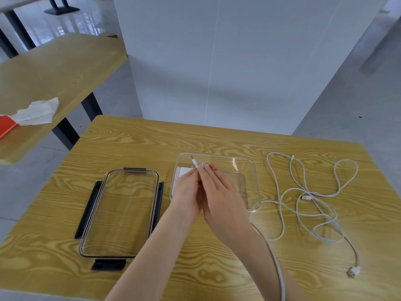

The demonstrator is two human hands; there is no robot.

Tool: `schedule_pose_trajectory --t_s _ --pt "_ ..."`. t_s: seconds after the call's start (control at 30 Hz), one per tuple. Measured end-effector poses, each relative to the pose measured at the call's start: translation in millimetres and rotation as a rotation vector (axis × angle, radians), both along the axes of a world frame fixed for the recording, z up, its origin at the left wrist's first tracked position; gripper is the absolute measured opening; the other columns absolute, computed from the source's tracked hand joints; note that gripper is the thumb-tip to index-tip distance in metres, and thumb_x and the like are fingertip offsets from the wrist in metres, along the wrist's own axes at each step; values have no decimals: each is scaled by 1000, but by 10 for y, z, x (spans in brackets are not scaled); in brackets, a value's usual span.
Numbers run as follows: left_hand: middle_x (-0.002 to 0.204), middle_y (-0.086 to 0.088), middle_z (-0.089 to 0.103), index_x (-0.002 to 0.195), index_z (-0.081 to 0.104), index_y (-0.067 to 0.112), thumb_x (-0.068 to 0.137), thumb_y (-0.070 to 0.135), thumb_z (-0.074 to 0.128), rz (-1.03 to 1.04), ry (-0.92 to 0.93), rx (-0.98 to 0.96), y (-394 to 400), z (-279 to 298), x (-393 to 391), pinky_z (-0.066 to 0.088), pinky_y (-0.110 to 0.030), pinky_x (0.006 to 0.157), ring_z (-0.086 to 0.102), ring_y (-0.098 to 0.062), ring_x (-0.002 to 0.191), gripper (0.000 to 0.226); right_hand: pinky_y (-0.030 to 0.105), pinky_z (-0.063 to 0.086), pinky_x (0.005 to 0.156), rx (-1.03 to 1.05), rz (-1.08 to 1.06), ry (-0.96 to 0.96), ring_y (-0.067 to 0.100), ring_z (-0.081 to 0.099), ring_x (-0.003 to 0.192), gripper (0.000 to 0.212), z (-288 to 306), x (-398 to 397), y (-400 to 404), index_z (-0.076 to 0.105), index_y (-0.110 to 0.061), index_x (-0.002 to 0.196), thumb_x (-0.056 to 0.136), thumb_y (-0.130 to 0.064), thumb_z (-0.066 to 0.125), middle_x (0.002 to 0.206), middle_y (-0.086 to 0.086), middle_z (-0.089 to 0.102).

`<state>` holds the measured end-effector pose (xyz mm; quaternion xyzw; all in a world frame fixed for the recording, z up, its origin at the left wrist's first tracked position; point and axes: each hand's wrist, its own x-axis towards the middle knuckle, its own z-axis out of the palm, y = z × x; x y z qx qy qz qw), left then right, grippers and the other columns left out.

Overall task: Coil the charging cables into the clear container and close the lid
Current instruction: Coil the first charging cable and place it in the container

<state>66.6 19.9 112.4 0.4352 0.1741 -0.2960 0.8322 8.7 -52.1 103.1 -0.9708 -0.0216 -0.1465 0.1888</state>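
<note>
The clear container [249, 168] stands on the wooden table [217, 137], with something white lying in its left end. Both hands meet over it. My left hand [187, 192] pinches the plug end of a white charging cable [194, 163], whose tip points up and away. My right hand [221, 196] pinches the same cable just beside it; the cable [275, 263] trails back under my right forearm toward the frame's bottom edge. Loose white cables [312, 198] lie tangled on the table to the right, one ending in a USB plug [353, 272]. The clear lid [121, 213] with dark clips lies to the left.
A second wooden table [54, 68] stands at the back left, holding a crumpled white tissue [36, 112] and an orange object [5, 126]. A white wall panel [227, 61] rises behind the work table. Grey floor surrounds both tables.
</note>
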Motion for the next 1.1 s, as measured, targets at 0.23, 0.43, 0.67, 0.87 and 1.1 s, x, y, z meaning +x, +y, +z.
schedule_pose_trajectory --t_s 0.23,0.43,0.67,0.87,1.1 --pt "82 -3 62 97 59 0 96 14 46 34 75 -175 129 -63 49 54 -19 57 65 -13 70 20 20 42 100 548 306 -160 0 55 115 22 -32 -142 -64 69 -8 75 80 3 50 112 1 68" --pt "69 0 62 91 64 1 95 12 48 -60 -216 114 153 -70 8 50 -25 69 60 -16 71 19 36 48 70 312 192 670 21 60 74 23 37 -67 -292 63 -11 83 88 -13 41 75 3 63" --pt "77 -5 56 98 63 -1 94 7 47 -8 -291 -18 167 77 -14 51 -29 78 59 -13 65 18 50 54 79 1189 -143 702 32 65 77 34 -57 12 -339 63 -1 96 95 -27 42 85 18 68" --pt "78 -5 60 97 61 -1 92 5 48 63 -245 -91 208 118 31 55 -23 71 61 -12 66 15 36 56 68 1504 246 828 23 67 60 40 45 -66 -537 73 -8 86 87 -36 45 67 13 70" --pt "69 -3 66 97 60 -3 88 6 49 55 -156 -287 318 313 53 56 -22 62 65 -11 59 17 31 48 69 1088 200 919 14 49 45 46 -152 -56 -692 61 -13 57 81 -52 55 47 1 56"
